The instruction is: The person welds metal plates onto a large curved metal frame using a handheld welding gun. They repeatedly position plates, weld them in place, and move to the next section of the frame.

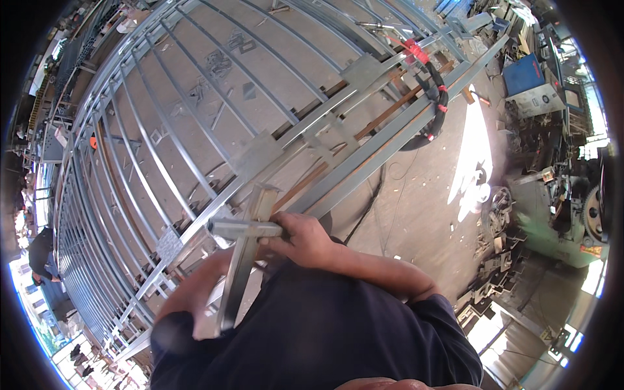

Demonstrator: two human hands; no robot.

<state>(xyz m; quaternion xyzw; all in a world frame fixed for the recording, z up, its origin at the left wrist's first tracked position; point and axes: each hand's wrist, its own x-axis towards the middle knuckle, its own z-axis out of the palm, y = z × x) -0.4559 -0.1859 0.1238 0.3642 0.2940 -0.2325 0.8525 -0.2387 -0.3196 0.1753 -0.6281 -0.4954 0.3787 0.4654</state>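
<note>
Gate frame (195,117): a big welded grid of thin grey bars and flat plates, lying flat under the person and filling most of the view. By the look of it, rigid and far too heavy for one pair of hands.

Rails (390,140): long galvanised tubes running diagonally across the frame toward the upper right, with a rusty strip between them. Likely stiff and weighty.

Floor (422,214): bare concrete to the right, a sunlit patch on it, scrap offcuts and machines along the far edge.

Cable (442,97): black hose with red bands, draped over the rails at upper right, well apart from the hands.

Upright tube (244,260): a short square galvanised tube held close to the chest, running from near the rails down toward the left forearm. Judged stiff, moderately heavy, smooth-sided and a bit slippery; cut ends probably sharp, so grip mid-length on the flat faces.

Cross tube (244,229): a shorter square piece laid across the upright tube, the two forming a cross. Light enough for one hand, I judge; best held behind the joint, clear of the open end.

Right hand (305,237): closed around the cross tube's right end, fingers wrapped over it.

Left hand (198,296): blurred and low, beside the upright tube's lower part; I cannot tell whether it grips.
</note>
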